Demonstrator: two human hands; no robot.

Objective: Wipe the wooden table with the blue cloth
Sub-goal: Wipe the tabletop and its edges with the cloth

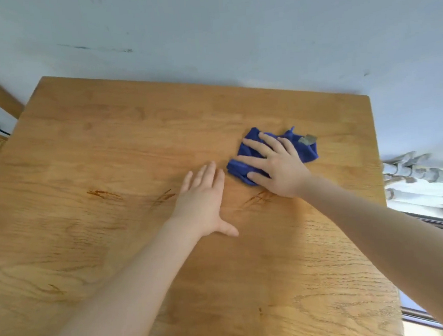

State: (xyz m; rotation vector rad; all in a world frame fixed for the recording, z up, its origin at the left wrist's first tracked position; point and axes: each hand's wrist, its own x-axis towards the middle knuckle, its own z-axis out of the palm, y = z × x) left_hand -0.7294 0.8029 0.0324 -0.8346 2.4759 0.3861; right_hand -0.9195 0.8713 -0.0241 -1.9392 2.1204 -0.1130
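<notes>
While the right hand (278, 168) is pressing down with fingers (253, 146) spread apart on the crumpled blue cloth (306, 150), right of centre frame on the light wooden table (107, 150), the left hand (204, 198) is lying flat beside it, fingers together.

i can read no words or numbers here; the small grey tag (307, 140) on my blue cloth (306, 152) is too blurred.
</notes>
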